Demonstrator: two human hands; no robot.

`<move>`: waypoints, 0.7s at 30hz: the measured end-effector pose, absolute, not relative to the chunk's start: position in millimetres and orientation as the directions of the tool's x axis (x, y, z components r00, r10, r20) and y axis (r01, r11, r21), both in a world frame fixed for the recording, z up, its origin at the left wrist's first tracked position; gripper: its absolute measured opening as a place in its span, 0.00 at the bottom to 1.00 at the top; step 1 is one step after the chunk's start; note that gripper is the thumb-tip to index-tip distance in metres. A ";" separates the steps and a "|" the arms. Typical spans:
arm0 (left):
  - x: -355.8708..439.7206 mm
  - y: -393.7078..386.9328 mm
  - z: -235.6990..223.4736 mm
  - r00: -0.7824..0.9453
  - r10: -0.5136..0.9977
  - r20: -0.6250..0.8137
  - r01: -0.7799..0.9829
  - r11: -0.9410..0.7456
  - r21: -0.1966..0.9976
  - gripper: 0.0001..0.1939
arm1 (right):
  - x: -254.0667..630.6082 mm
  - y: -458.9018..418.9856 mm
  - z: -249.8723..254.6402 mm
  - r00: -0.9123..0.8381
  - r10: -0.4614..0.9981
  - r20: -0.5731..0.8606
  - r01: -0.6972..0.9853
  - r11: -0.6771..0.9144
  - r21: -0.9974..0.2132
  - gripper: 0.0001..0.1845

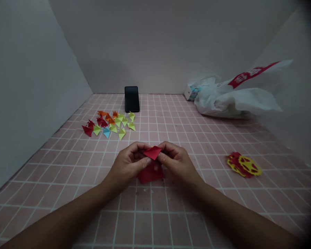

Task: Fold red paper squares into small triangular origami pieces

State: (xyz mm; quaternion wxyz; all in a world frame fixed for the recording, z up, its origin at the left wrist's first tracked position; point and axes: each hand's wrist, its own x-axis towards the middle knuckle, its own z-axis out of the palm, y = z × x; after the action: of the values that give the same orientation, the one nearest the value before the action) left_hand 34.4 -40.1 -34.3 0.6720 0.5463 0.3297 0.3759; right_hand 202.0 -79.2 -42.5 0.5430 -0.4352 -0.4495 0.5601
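A small red folded paper (152, 152) is pinched between my two hands, held up over the middle of the table. My left hand (131, 160) grips its left side with thumb and fingers. On the right side, my right hand (175, 157) pinches it the same way. Beneath them lies another piece of red paper (151, 175), partly covered by my hands. Some fingertips are hidden behind the folded paper.
Several folded paper pieces (109, 118) in red, orange, yellow and blue stand at the back left. Behind them a black phone (132, 99) leans upright. Red and yellow paper cutouts (243, 165) lie at right. A white plastic bag (223, 102) and a small box (190, 92) sit at the back right.
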 end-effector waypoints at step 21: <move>33.9 -36.4 -26.0 0.424 0.888 -0.178 -0.024 0.208 0.978 0.10 | 201.8 -80.7 -39.0 -0.109 0.987 0.116 0.002 0.117 -0.993 0.05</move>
State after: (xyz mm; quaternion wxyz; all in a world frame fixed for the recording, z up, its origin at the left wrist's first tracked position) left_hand 33.9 -36.4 -26.0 0.6597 0.5262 0.4106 0.3455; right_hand 201.8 -80.7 -39.0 0.4984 -0.4438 -0.5569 0.4943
